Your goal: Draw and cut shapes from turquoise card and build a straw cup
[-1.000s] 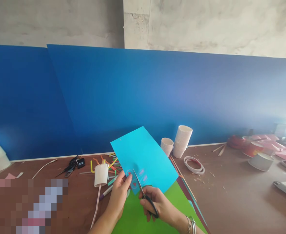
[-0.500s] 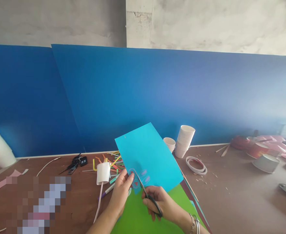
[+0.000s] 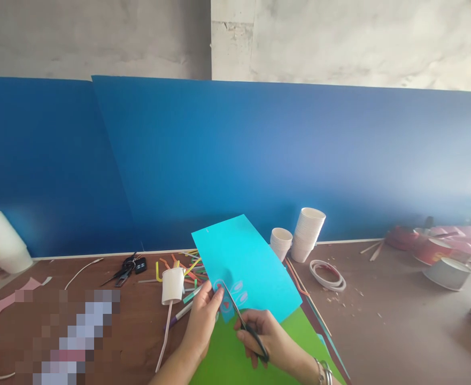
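A bright blue sheet of paper (image 3: 245, 256) is held up over the table, with small oval outlines and red marks drawn near its lower left corner. My left hand (image 3: 205, 315) pinches that corner between thumb and fingers. In my right hand (image 3: 265, 331) are black-handled scissors (image 3: 255, 342), their blades pointing up and left across the paper beside the drawn shapes. The blade tips lie close to my left thumb. Under the blue sheet lies a green sheet (image 3: 235, 358).
Left of my hands stands a white paper cup (image 3: 172, 286) with coloured straws through it, near loose straws, a marker (image 3: 179, 314) and keys (image 3: 126, 267). Behind to the right are stacked paper cups (image 3: 308, 235) and a tape roll (image 3: 327, 275). A blue partition (image 3: 239, 149) backs the table.
The blue sheet tilts slightly lower at its top, uncovering more of the cups behind it. Both hands keep their grip, and the view has shifted slightly.
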Tool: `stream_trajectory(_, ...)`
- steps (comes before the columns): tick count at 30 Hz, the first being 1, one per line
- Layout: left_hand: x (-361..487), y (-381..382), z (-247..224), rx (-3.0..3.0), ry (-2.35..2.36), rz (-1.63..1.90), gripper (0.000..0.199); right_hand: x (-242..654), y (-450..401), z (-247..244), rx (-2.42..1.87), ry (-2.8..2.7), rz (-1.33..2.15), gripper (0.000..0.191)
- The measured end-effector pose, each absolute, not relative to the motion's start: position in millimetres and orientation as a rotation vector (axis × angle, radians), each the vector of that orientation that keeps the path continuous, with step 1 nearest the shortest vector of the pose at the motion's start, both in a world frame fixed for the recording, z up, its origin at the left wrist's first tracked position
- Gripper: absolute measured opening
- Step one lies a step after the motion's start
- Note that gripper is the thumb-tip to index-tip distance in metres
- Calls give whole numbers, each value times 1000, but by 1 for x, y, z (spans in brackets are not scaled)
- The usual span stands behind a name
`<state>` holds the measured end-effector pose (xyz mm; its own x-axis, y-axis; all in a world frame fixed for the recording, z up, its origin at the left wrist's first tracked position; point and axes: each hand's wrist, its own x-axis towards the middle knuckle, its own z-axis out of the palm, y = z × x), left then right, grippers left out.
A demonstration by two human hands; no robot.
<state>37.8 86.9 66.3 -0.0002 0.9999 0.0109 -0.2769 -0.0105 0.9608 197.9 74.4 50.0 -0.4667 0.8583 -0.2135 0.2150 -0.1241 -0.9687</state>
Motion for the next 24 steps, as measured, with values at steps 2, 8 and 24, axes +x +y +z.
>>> stream_trajectory(2, 38, 85, 69, 1036, 996, 1321, 34, 197, 75, 48, -1166, -1621, 1639, 30)
stream_trajectory(8, 40, 82, 68, 1019, 1025, 1323, 35, 191, 74, 46, -1193, -1617, 1599, 27)
stream_trajectory(24, 49, 78, 70, 913, 926, 1363, 25, 175, 66, 41, -1286, -1446, 1528, 32)
